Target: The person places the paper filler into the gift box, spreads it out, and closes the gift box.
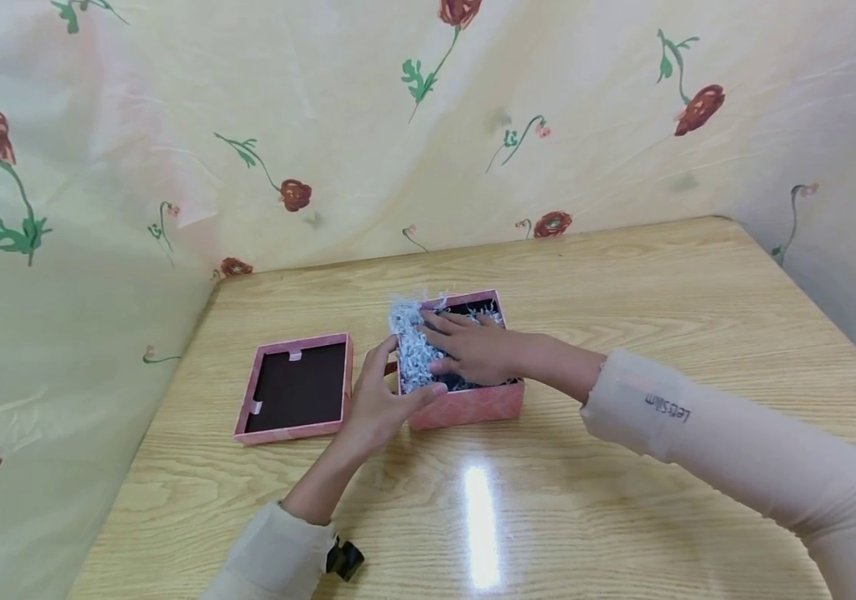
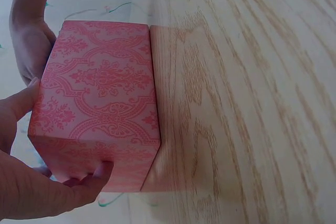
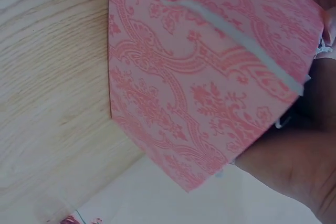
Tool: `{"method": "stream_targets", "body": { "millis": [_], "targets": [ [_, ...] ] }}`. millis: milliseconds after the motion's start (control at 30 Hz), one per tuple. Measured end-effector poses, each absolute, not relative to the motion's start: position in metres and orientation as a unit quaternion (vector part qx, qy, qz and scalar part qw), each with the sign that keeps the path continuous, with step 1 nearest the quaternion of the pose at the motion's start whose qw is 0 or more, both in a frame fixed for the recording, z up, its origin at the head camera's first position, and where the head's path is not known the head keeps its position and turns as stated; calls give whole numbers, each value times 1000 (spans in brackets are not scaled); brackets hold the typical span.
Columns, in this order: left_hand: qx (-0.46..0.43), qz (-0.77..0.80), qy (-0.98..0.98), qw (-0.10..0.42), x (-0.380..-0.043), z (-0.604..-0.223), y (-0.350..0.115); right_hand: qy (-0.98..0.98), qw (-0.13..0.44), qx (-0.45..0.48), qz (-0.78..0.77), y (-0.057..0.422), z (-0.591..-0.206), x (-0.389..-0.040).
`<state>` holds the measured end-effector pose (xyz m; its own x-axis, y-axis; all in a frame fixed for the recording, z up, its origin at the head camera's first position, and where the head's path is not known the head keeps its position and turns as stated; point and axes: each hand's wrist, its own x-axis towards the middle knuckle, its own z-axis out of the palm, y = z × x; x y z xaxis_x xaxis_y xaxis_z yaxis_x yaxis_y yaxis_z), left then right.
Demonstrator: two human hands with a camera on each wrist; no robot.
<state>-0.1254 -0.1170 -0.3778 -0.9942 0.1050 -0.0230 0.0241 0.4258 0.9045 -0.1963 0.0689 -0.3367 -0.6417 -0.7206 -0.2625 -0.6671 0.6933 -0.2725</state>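
Observation:
A pink patterned box [image 1: 465, 408] stands uncovered on the table, with pale blue shredded paper [image 1: 417, 358] inside. Some of the paper spills over its far left corner. My left hand [image 1: 382, 408] holds the box at its left end, thumb at the near rim; in the left wrist view its fingers [image 2: 97, 179] lie against the end wall. Over the opening, my right hand [image 1: 476, 348] rests on the shredded paper with its fingers spread. The right wrist view shows a pale strip [image 3: 236, 38] across the box's patterned wall; that hand's fingertips are hidden there.
Left of the box lies its pink lid [image 1: 292, 432], dark inside face up, with two small light tabs. Both stand on a wood-grain table [image 1: 623, 500]. A flowered cloth [image 1: 367, 167] hangs behind and at the sides. A small black object [image 1: 345, 558] shows by the left sleeve.

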Motion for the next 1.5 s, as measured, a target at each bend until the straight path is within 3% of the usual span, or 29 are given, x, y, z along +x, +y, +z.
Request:
{"method": "stream_targets", "body": {
  "millis": [400,767,1100,1500],
  "targets": [
    [37,529,847,37,-126,-376,-117,905,217,-363,-45,63,-341,-201],
    [39,530,846,41,-126,-377,-118,903,175,-389,-45,74,-326,-196],
    [36,531,845,44,-127,-379,-118,925,133,-349,-73,77,-318,-205],
    [31,528,847,49,-126,-378,-118,934,147,-310,-96,75,-324,-213]
  ]
}}
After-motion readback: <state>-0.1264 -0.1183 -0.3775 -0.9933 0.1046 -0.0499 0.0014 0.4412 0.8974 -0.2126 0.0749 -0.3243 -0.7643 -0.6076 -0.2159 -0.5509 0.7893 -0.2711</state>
